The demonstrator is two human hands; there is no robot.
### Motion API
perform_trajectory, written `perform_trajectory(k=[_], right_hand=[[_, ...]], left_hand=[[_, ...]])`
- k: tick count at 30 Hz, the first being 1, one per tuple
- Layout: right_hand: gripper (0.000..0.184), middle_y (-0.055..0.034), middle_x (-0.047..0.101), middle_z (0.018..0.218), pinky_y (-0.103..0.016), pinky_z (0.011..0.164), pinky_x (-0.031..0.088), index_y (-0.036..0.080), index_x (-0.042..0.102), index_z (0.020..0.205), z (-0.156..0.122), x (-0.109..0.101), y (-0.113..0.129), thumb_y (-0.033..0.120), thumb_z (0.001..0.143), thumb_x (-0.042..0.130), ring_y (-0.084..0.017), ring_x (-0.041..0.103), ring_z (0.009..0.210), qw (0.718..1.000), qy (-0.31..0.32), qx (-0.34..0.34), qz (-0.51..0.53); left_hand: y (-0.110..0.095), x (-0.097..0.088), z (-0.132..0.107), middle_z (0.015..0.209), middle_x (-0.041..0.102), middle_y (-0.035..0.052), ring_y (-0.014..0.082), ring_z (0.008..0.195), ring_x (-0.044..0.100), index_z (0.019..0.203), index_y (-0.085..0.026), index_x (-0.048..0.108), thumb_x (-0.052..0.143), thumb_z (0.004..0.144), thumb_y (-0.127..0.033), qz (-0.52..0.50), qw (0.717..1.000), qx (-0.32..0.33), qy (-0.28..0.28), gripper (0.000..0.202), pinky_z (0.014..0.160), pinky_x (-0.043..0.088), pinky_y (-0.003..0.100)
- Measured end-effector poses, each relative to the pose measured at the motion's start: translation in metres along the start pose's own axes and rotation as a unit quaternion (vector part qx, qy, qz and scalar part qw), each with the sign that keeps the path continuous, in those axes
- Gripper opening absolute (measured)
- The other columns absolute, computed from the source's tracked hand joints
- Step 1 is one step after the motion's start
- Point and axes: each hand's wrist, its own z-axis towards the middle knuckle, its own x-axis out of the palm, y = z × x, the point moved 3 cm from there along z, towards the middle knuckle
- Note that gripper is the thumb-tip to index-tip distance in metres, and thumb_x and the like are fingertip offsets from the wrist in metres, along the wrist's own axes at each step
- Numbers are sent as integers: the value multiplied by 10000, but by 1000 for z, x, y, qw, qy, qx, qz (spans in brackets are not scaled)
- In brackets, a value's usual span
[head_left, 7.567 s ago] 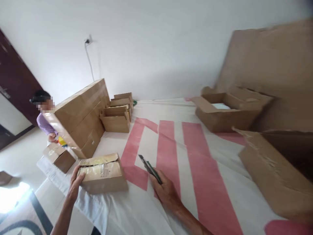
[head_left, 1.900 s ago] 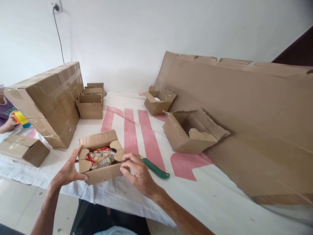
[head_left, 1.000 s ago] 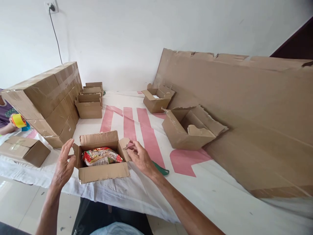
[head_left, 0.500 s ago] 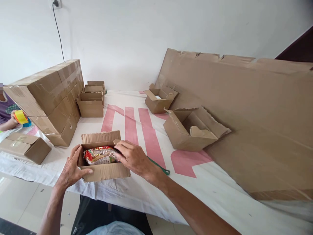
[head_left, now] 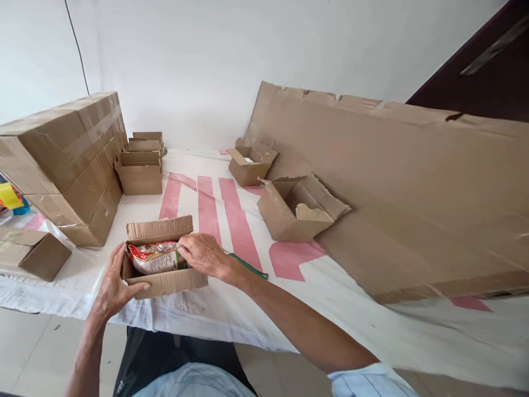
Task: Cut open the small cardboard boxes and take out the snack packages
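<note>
A worktop [head_left: 223, 325] draped in white cloth with pink-red lettering fills the view below a pale wall. A broad cardboard sheet [head_left: 397, 193] stands tilted along its right side. At the left rises a stack of taped cartons [head_left: 70, 165], with a few small open-topped boxes [head_left: 140, 179] lined up just beside it. Near the sheet sit two open cartons [head_left: 289, 220], flaps raised, one farther back than the other. A closed box [head_left: 37, 256] lies in front of the stack, partly cut off by the frame.

At the near edge of the worktop is the opened box [head_left: 171, 282], its long flaps folded outward. The left hand [head_left: 113, 278] grips its left end, thumb on the near flap. The right hand [head_left: 202, 253] bends over the right end, fingertips at the shiny red-and-clear packet [head_left: 157, 262] inside; whether they pinch it, I cannot tell. A green handle [head_left: 250, 267] lies just right of the box, partly behind the right forearm. Yellow tape [head_left: 9, 197] shows at the far left.
</note>
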Motion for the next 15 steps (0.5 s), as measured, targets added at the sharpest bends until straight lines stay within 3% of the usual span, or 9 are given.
perform_trajectory(k=[7,15], right_hand=[[296,-13,731,803,-292,752,437,231,693,773,-4,-12,-5,213,1017,527,-166,650,777,976,-94,-43,194],[330,-4,672,758,-279,630,456,214,706,832,-8,-51,-10,438,1009,540,-162,594,692,907,-182,-39,379]], left_hand=[[-3,1,0,1668,399,180,436,1584,379,1618,-243,418,921,722,-623,13,1000,-9,-7,1096,1312,330,606],[-1,-3,0,1667,436,203,455,1565,410,1641,-228,413,904,727,-654,18,1000,-10,-3,1122,1286,348,632]])
